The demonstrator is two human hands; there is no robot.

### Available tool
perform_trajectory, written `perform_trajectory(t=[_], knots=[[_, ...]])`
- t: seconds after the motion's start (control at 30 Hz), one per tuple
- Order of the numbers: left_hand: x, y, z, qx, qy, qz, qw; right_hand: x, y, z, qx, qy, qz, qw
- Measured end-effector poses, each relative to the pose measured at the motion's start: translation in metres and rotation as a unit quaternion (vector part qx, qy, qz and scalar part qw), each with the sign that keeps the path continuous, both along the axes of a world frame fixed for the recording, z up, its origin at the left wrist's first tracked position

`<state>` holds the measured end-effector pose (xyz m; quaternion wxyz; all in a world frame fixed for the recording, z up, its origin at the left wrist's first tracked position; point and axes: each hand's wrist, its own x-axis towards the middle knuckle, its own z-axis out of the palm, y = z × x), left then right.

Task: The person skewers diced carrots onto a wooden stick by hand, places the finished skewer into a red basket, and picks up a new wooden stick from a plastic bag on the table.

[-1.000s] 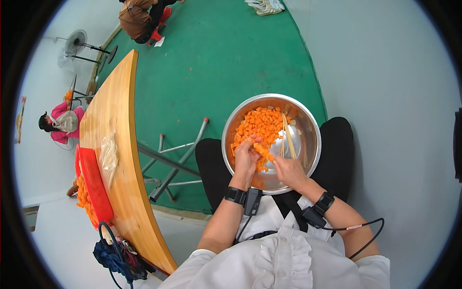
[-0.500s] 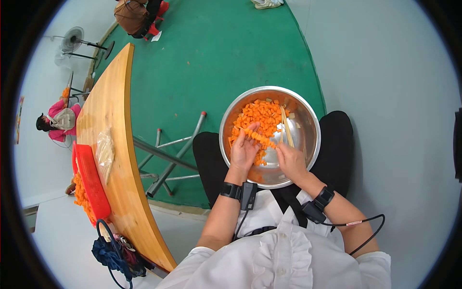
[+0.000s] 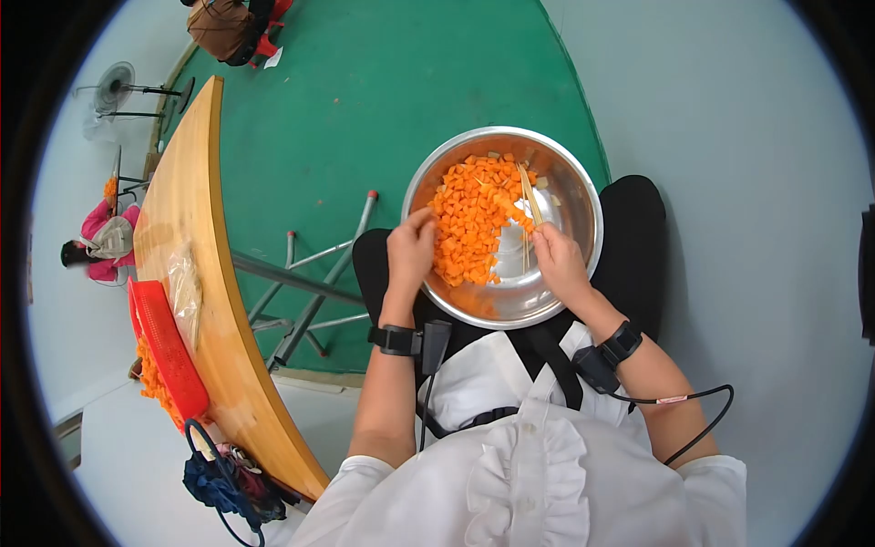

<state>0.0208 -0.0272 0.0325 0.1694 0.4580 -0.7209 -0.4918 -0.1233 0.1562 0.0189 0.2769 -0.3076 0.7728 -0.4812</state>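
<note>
A steel bowl (image 3: pixel 583 196) rests on the person's lap, with many orange carrot pieces (image 3: pixel 467 232) in its left part. My right hand (image 3: pixel 559 258) is closed on the lower end of a thin skewer (image 3: pixel 479 181), which slants up and left over the bowl with several carrot pieces threaded on it. Bare sticks (image 3: pixel 529 194) lean inside the bowl beyond that hand. At the bowl's left rim, my left hand (image 3: pixel 411 250) has its fingers curled together by the carrots; whatever they hold is hidden.
A wooden table (image 3: pixel 196 201) at the left bears a plastic bag (image 3: pixel 184 292) and a red basket (image 3: pixel 169 351). Metal legs (image 3: pixel 314 284) stand between table and bowl. Beyond are a fan (image 3: pixel 116 88), a person in pink (image 3: pixel 96 228) and another seated person (image 3: pixel 221 27). A blue bag (image 3: pixel 214 481) hangs low left.
My left hand has left the threaded carrots and moved left to the bowl's rim, its fingers now curled. My right hand has risen slightly with the skewer. The bowl appears higher in view.
</note>
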Motion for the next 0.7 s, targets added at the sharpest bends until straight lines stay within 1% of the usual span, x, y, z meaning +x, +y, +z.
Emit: perform_trajectory(t=[0.03,0.07,0.1,0.17,0.2,0.3,0.33,0.37,0.4,0.43,0.47,0.57,0.63,0.7], knots=[[0.001,0.001,-0.002,-0.191,-0.103,-0.136,0.967,-0.002,-0.001,-0.001,-0.007,0.017,0.006,1.0],[0.003,0.003,-0.007,-0.258,-0.131,-0.167,0.943,-0.002,0.0,-0.003,-0.012,0.035,0.01,0.999],[0.002,0.007,-0.008,-0.283,-0.164,-0.204,0.923,-0.002,0.0,-0.003,-0.016,0.053,0.015,0.998],[0.0,0.022,-0.013,-0.325,-0.227,-0.272,0.877,-0.001,0.002,-0.002,-0.014,0.035,0.016,0.999],[0.0,0.029,-0.023,-0.348,-0.239,-0.248,0.872,0.0,0.002,-0.002,-0.007,0.023,0.024,0.999],[-0.005,0.033,-0.038,-0.27,-0.27,-0.199,0.902,-0.003,0.002,-0.001,0.012,0.013,0.052,0.998],[-0.006,0.032,-0.038,-0.233,-0.239,-0.193,0.923,-0.003,0.002,-0.002,0.021,0.011,0.06,0.998],[-0.007,0.029,-0.04,-0.097,-0.18,-0.121,0.971,-0.003,0.002,-0.004,0.008,0.004,0.056,0.998],[-0.009,0.027,-0.039,0.044,-0.117,-0.044,0.991,-0.004,0.002,-0.005,-0.004,-0.003,0.053,0.999],[-0.01,0.026,-0.038,0.184,-0.05,0.038,0.981,-0.003,0.002,-0.006,-0.016,-0.008,0.053,0.998],[-0.009,0.024,-0.035,0.235,0.008,0.051,0.971,-0.004,0.003,-0.005,-0.018,-0.01,0.057,0.998],[-0.011,0.025,-0.034,0.28,0.136,0.112,0.944,-0.003,0.0,-0.001,-0.019,-0.001,0.095,0.995],[-0.01,0.026,-0.036,0.25,0.116,0.113,0.955,0.001,0.002,0.001,-0.005,0.026,0.138,0.99],[-0.008,0.03,-0.041,0.221,0.093,0.114,0.964,0.004,0.002,0.002,-0.004,0.058,0.153,0.987]])
